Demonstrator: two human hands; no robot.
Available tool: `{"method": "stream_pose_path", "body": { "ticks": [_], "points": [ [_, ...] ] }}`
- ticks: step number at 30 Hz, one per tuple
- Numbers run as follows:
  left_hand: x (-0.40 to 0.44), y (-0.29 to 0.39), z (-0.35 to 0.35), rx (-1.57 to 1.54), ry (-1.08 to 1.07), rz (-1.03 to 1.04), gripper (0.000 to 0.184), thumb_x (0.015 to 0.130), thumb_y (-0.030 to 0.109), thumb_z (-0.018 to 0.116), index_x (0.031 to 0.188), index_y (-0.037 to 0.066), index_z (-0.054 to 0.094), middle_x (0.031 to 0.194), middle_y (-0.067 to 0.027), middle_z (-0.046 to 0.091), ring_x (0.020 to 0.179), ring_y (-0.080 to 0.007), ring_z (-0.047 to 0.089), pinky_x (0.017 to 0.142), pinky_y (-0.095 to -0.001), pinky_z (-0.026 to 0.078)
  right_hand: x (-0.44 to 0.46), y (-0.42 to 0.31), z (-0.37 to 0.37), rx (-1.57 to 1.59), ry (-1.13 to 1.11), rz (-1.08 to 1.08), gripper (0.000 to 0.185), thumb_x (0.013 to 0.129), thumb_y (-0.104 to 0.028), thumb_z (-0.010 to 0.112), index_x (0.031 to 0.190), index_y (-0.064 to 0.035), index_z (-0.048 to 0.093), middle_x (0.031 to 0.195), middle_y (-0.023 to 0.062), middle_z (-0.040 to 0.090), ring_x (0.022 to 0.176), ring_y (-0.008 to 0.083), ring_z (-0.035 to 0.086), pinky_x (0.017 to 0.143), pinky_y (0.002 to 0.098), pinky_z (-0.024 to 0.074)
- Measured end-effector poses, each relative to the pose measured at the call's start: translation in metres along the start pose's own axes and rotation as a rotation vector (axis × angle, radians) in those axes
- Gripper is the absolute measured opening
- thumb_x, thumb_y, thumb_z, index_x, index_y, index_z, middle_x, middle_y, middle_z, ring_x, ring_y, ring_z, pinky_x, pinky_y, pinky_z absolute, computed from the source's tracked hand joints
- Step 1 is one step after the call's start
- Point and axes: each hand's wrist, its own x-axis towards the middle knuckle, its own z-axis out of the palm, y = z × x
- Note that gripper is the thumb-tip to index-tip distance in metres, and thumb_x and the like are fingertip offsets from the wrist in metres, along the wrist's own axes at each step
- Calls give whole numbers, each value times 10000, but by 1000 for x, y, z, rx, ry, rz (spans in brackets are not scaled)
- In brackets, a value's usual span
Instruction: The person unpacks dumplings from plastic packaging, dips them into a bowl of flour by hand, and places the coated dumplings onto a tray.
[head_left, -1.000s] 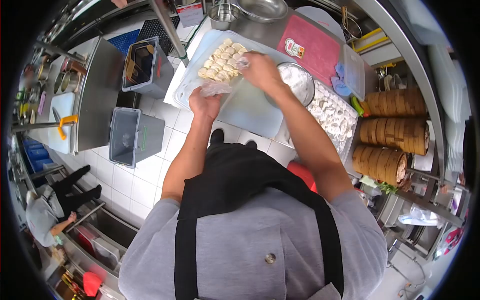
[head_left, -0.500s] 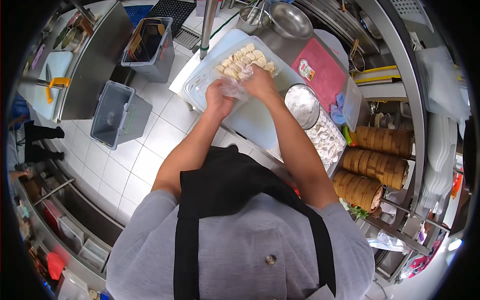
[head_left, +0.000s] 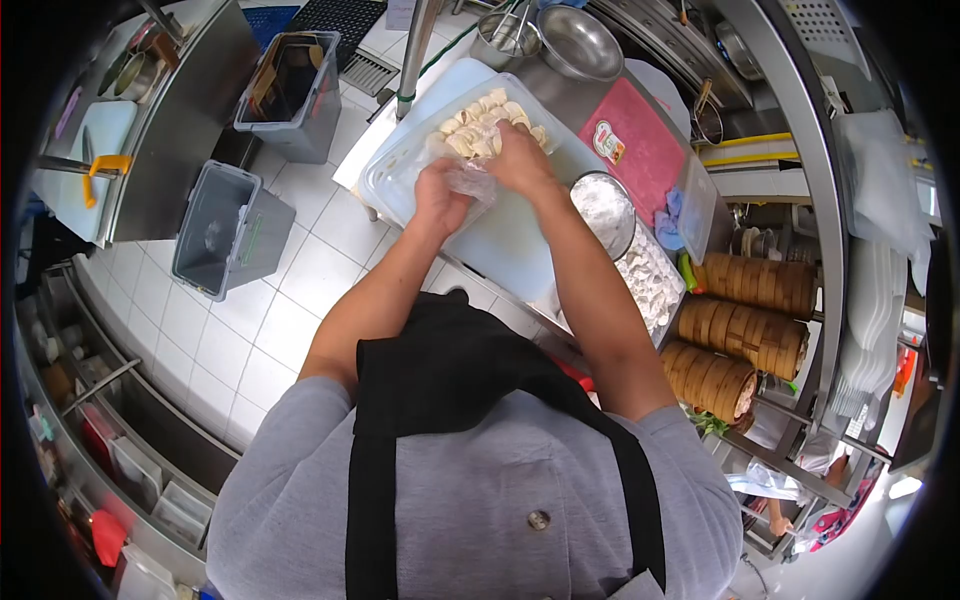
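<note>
By the dumplings [head_left: 494,112], right hand [head_left: 522,160] has neared left hand [head_left: 440,200].

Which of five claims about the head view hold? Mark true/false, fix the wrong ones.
1. The bowl of white powder is right of the dumplings in the image. True.
2. The left hand holds clear plastic. True.
3. The right hand is in the bowl. False: it is at the dumplings.
4. The dumplings lie on the pink board. False: they are in a translucent container.
5. The bamboo steamers are at the image's left. False: right.
</note>
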Motion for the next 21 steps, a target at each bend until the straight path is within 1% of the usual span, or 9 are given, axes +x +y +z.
{"method": "stream_pose_path", "body": {
  "ticks": [2,4,5,7,10,12,16,18,21],
  "points": [
    [2,-3,-3,3,-27,-13,344,866,82,423,1186,-20,499,1124,-162,571,1014,-301,577,921,-469,457,7,13,4,-7,12,-50,712,745,-268,742,1338,11,462,1306,236,514,1228,353,499,1001,404,440],
    [-2,-7,7,37,93,53,355,807,-23,420,1154,-34,494,1071,-158,566,997,-303,582,876,-444,484,15,24,0,-15,25,-104,715,746,-275,741,1338,18,469,1290,237,537,1209,350,522,992,397,445],
    [1,-9,5,33,94,56,355,807,-23,420,1154,-34,494,1071,-158,566,997,-303,582,876,-444,484,18,27,-4,124,-51,-53,699,748,-290,734,1325,21,489,1274,238,556,1186,346,546,985,388,449],
    [2,-10,5,12,21,82,292,792,-99,413,1037,-18,551,957,-124,571,850,-275,588,751,-426,516,21,31,-8,261,-129,-4,685,751,-304,727,1312,24,510,1258,239,576,1163,341,570,978,378,453],
    [-5,-9,15,93,44,121,295,793,-88,420,1055,-37,547,965,-131,574,826,-270,595,745,-433,516,24,30,-10,234,-113,8,650,759,-330,707,1277,28,550,1220,238,606,1127,332,602,967,366,458],
    [-6,-6,16,115,70,85,294,797,-77,428,1064,-46,545,971,-133,577,832,-272,598,741,-429,516,22,30,-6,215,1,-15,556,774,-319,702,1199,26,603,1128,226,651,1041,329,633,900,362,482],
    [-2,-5,17,103,64,49,310,785,-36,447,1083,-53,534,997,-151,588,853,-270,600,768,-408,518,30,37,-2,275,9,-12,553,788,-303,693,1220,27,594,1146,222,648,1052,319,633,900,360,481],
    [0,-5,16,88,51,41,306,793,-27,446,1085,-54,536,995,-152,592,851,-267,600,770,-406,518,28,34,-12,466,-92,121,635,767,-334,693,1269,30,557,1244,237,593,1157,338,578,985,360,445],
    [2,-4,16,92,53,16,300,804,-10,446,1086,-55,538,992,-152,598,855,-267,602,777,-402,519,44,52,7,546,-24,167,626,760,-327,701,1250,39,568,1240,233,597,1150,332,582,976,359,451]
  ]
}}
